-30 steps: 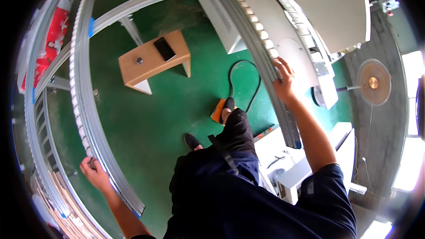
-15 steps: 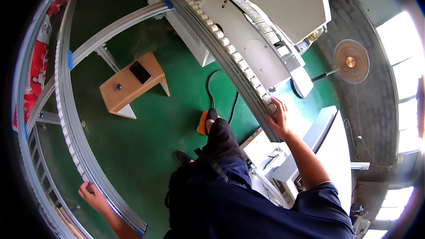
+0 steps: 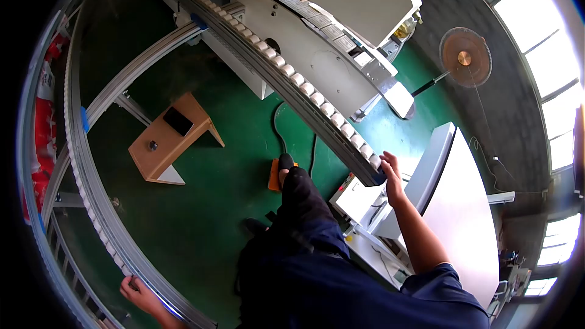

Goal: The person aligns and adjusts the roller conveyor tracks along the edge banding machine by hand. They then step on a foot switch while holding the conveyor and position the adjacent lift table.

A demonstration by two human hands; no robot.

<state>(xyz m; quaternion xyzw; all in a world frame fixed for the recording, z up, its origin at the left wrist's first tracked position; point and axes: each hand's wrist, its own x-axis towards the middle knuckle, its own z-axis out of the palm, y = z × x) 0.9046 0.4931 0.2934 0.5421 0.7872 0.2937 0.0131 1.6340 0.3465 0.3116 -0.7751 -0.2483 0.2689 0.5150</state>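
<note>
My right hand (image 3: 392, 176) is at the near end of a metal rail (image 3: 298, 100) lined with white rollers (image 3: 328, 109). Its fingers bend around the dark end of that rail, beside the last rollers. Down at the lower left, my left hand (image 3: 140, 295) is closed, with the fingers curled at the edge of a second, curving roller rail (image 3: 113, 213). A small dark spot shows between its thumb and fingers; what it is I cannot make out.
Crossbars (image 3: 143, 61) join the rails. Between them, a brown bench (image 3: 173, 137) on the green floor holds a dark phone (image 3: 178, 121) and a small metal object (image 3: 152, 145). A white machine (image 3: 326, 55), a fan (image 3: 465, 58) and a white table (image 3: 466, 225) stand to the right.
My right hand has slid along the rail to its very end. My left hand has moved lower, nearer the bottom edge. The whole view has shifted and turned a little.
</note>
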